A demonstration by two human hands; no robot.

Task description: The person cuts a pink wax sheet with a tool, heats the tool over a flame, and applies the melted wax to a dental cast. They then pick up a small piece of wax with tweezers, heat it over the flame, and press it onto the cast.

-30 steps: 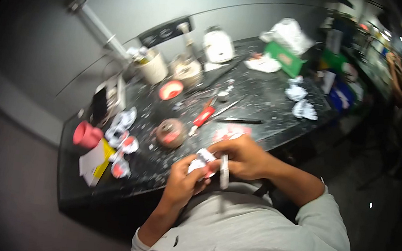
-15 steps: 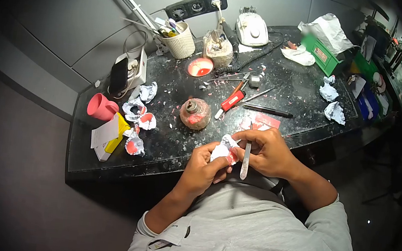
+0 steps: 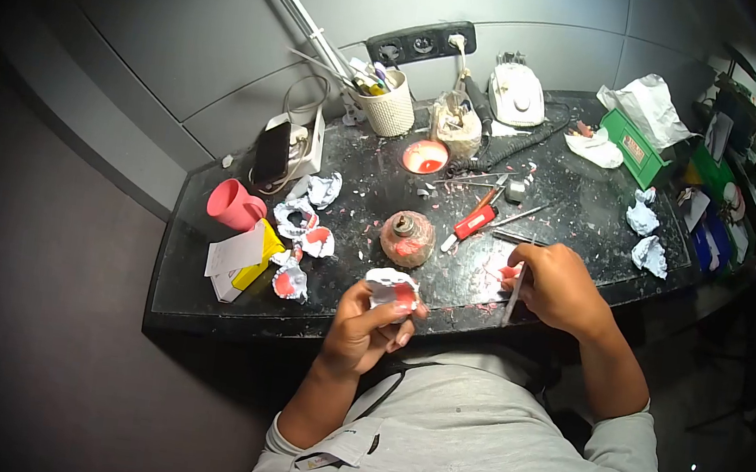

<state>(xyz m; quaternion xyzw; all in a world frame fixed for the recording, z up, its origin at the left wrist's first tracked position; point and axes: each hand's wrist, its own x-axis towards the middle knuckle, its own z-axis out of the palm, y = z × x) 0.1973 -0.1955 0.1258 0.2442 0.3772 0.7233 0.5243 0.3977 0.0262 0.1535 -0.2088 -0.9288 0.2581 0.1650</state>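
My left hand (image 3: 362, 332) grips a white plaster dental model (image 3: 382, 278) with a patch of pink wax on it, above the table's front edge. To the right, my right hand (image 3: 563, 290) holds a slim metal wax knife (image 3: 514, 298) that points downward. Its fingertips are at a piece of pink wax sheet (image 3: 508, 272); whether they pinch it is hard to make out. Between and beyond the hands stands a round glass burner (image 3: 406, 241) smeared with pink wax. A red lighter (image 3: 472, 228) lies behind the wax sheet.
Several plaster models (image 3: 289, 280) with pink wax sit at the left, near a pink mug (image 3: 234, 206) and a yellow box (image 3: 259, 260). A wax bowl (image 3: 425, 157), pen holder (image 3: 387, 109), white device (image 3: 516, 93) and green box (image 3: 632, 148) stand behind. Crumpled paper-like lumps (image 3: 650, 256) lie right.
My right hand has moved away from the model, rightward to the wax sheet, with the wax knife still in it. My left hand keeps the model, now tilted differently. The camera view has shifted.
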